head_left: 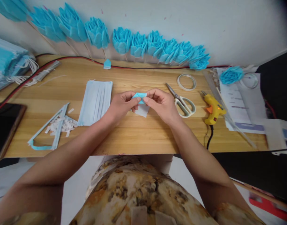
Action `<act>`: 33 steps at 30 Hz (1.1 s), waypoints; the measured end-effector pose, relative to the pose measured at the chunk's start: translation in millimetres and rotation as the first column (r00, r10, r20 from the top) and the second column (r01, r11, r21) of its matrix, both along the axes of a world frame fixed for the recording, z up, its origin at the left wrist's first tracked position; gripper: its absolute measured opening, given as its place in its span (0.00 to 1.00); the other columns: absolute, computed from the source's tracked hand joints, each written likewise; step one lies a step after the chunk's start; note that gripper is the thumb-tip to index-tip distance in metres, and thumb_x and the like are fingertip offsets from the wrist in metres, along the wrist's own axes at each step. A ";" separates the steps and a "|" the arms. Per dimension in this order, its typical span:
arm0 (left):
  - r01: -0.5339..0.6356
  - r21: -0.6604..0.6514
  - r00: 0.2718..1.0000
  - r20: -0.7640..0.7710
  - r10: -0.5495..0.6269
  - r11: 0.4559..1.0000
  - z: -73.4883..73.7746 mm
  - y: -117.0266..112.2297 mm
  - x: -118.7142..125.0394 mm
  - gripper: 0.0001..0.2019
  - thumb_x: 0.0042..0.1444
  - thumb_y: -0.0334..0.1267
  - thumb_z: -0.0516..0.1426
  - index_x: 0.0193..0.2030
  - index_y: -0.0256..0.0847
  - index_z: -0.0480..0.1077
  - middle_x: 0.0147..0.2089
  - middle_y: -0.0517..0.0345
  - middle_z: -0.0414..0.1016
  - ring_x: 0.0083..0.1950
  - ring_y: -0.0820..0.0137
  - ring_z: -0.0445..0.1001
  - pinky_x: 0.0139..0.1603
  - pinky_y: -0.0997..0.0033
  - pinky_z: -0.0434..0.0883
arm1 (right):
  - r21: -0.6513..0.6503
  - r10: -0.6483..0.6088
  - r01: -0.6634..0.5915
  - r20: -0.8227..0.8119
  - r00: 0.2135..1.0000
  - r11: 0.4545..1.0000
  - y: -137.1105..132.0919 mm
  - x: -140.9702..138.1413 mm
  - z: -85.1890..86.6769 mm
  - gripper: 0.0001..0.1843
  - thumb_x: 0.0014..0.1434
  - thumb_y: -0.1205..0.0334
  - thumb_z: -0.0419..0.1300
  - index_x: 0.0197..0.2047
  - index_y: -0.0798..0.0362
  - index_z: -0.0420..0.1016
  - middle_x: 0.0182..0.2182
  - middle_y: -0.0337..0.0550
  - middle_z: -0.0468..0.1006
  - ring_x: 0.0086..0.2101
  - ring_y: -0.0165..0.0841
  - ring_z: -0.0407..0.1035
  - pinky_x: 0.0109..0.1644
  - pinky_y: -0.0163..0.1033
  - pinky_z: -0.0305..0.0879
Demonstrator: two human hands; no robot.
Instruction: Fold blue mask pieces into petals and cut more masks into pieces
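Observation:
Between my two hands is a small piece of blue mask fabric (140, 95), partly folded, its pale underside hanging toward me. My left hand (123, 104) pinches its left side with thumb and fingers. On the right side, my right hand (162, 103) grips it the same way, the thumbs close together. Left of my hands lie flat, pleated face masks (95, 101). White-handled scissors (184, 104) rest just right of my right hand, blades pointing away. One folded blue petal (107, 64) sits near the back edge.
Blue fabric flowers (121, 40) on sticks line the wall. A yellow glue gun (213, 109), tape roll (186, 82) and papers (246, 103) lie right. Leftward are white scraps (63, 125), cut mask strips (60, 131), a phone (6, 128) and a mask stack (9, 62). A red-black cable (70, 57) crosses behind.

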State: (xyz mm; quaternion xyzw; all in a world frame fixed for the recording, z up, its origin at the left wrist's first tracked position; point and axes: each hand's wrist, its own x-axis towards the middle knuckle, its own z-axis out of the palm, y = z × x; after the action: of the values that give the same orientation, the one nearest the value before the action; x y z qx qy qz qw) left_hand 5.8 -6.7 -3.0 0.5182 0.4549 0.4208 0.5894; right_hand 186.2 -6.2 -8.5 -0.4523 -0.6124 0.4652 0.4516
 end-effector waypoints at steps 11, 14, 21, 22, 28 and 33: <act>0.045 -0.040 0.998 0.038 -0.044 0.998 2.3 -0.1 -0.1 0.09 0.55 0.36 0.64 0.27 0.38 0.70 0.23 0.61 0.72 0.24 0.77 0.69 0.28 0.77 0.68 | -0.043 -0.062 0.059 -0.053 0.997 0.997 3.1 0.1 -1.2 0.15 0.53 0.48 0.69 0.31 0.49 0.72 0.24 0.33 0.69 0.28 0.29 0.64 0.34 0.37 0.64; 0.040 -0.028 0.998 0.039 -0.039 0.999 1.3 0.5 0.1 0.08 0.55 0.34 0.63 0.26 0.38 0.70 0.23 0.61 0.72 0.24 0.77 0.68 0.27 0.77 0.68 | -0.068 -0.056 0.050 -0.077 0.995 0.996 3.4 -0.1 -1.5 0.16 0.53 0.47 0.69 0.31 0.49 0.72 0.25 0.34 0.71 0.28 0.29 0.65 0.35 0.38 0.64; 0.054 -0.029 0.998 0.046 -0.053 0.998 -1.1 1.5 -0.7 0.09 0.54 0.38 0.64 0.27 0.39 0.70 0.23 0.61 0.72 0.24 0.77 0.68 0.28 0.76 0.68 | -0.099 -0.050 0.041 -0.084 0.995 0.994 3.8 -0.1 -3.7 0.14 0.56 0.49 0.68 0.32 0.49 0.73 0.24 0.33 0.72 0.28 0.29 0.65 0.35 0.37 0.63; 0.054 -0.031 0.998 0.042 -0.053 0.998 -1.2 1.7 -0.9 0.09 0.54 0.38 0.64 0.27 0.39 0.70 0.23 0.61 0.72 0.24 0.77 0.68 0.28 0.76 0.68 | -0.102 -0.048 0.039 -0.088 0.995 0.994 3.6 -0.2 -3.7 0.13 0.56 0.49 0.67 0.32 0.49 0.73 0.24 0.33 0.72 0.28 0.28 0.65 0.35 0.37 0.63; 0.056 -0.008 0.998 0.025 -0.056 0.998 -2.3 3.0 -1.3 0.10 0.55 0.39 0.63 0.27 0.38 0.70 0.23 0.62 0.72 0.24 0.77 0.68 0.28 0.77 0.68 | -0.112 -0.043 0.031 -0.110 0.993 0.993 2.4 -1.5 -1.6 0.14 0.55 0.50 0.68 0.31 0.50 0.73 0.24 0.33 0.71 0.28 0.28 0.64 0.34 0.37 0.62; 0.048 0.015 0.999 -0.019 -0.048 0.999 -0.2 2.4 -1.3 0.11 0.55 0.39 0.63 0.25 0.39 0.69 0.22 0.62 0.72 0.24 0.77 0.68 0.28 0.76 0.68 | -0.133 -0.046 0.032 -0.100 0.994 0.991 2.3 -0.9 -1.4 0.14 0.55 0.49 0.68 0.32 0.50 0.74 0.25 0.34 0.72 0.28 0.28 0.65 0.34 0.37 0.63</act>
State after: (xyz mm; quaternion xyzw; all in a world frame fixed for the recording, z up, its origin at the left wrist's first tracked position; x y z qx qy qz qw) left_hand 4.5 -4.3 -3.2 0.5374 0.4446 0.4050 0.5912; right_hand 185.3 -3.9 -9.9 -0.4682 -0.5474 0.5182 0.4610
